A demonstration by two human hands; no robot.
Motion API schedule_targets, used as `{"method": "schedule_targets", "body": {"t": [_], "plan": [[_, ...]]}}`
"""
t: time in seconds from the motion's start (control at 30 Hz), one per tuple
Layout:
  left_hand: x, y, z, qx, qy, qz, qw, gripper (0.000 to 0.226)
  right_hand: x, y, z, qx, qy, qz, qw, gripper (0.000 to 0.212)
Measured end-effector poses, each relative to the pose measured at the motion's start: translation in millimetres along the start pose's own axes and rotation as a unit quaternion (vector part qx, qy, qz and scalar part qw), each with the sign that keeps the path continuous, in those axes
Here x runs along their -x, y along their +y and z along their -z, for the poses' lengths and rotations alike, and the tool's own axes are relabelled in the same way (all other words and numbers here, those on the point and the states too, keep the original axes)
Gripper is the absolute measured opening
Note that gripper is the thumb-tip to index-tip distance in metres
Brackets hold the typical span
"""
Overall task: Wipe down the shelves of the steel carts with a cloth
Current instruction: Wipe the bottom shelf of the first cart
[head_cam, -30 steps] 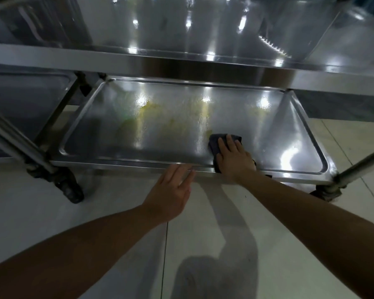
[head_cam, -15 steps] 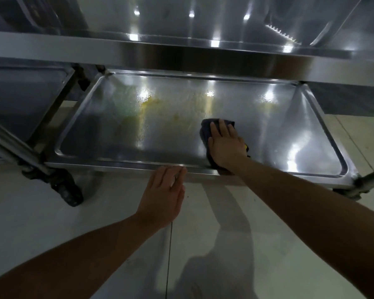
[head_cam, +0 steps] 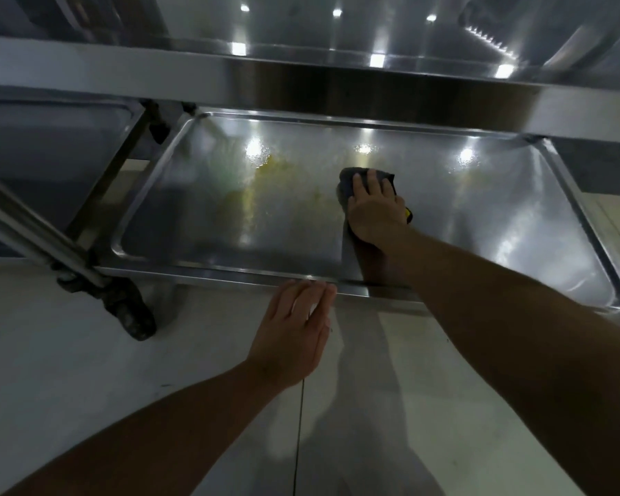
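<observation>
The right hand (head_cam: 374,209) presses a dark cloth (head_cam: 348,180) flat on the bottom shelf (head_cam: 498,216), the left hand (head_cam: 294,334) open and empty; yellow residue (head_cam: 265,187) could smear.

Lower shelf (head_cam: 498,223): your dark cloth (head_cam: 346,180) lies on it; yellowish smears (head_cam: 265,180) left of cloth
Floor (head_cam: 68,370): carries the cart's caster (head_cam: 129,313)
</observation>
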State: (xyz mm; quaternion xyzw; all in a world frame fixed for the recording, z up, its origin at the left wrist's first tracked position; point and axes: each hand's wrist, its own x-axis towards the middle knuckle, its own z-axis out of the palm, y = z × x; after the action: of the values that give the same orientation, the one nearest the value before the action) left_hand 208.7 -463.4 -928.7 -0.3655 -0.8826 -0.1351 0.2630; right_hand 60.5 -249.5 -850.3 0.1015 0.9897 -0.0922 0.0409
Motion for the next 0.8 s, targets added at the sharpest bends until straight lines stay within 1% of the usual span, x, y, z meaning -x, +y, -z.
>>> {"method": "schedule_targets", "body": {"t": [0.2, 0.37, 0.43, 0.53, 0.67, 0.8], "plan": [[-3, 0, 9, -0.001, -0.026, -0.001, 1.000, 0.048, 50, 5, -8, 0.049, 0.005, 0.033, 0.998, 0.058], [-10, -9, 26, 0.054, -0.025, -0.009, 0.998, 0.041, 95, 9, -11, 0.060, -0.018, 0.054, 0.997, 0.058], [-7, -14, 34, 0.063, -0.030, 0.021, 0.997, 0.041, 109, 9, -14, 0.060, -0.029, 0.057, 0.996, 0.059], [0, -24, 49, 0.065, -0.048, 0.069, 0.994, 0.044, 128, 0, -21, 0.077, -0.013, 0.077, 0.994, 0.059], [8, -40, 56, 0.041, -0.072, 0.111, 0.990, 0.048, 128, -22, -23, 0.073, -0.021, 0.099, 0.992, 0.059], [15, -39, 44, 0.009, -0.063, 0.119, 0.991, 0.047, 107, -27, -21, 0.057, -0.010, 0.107, 0.993, 0.057]]}}
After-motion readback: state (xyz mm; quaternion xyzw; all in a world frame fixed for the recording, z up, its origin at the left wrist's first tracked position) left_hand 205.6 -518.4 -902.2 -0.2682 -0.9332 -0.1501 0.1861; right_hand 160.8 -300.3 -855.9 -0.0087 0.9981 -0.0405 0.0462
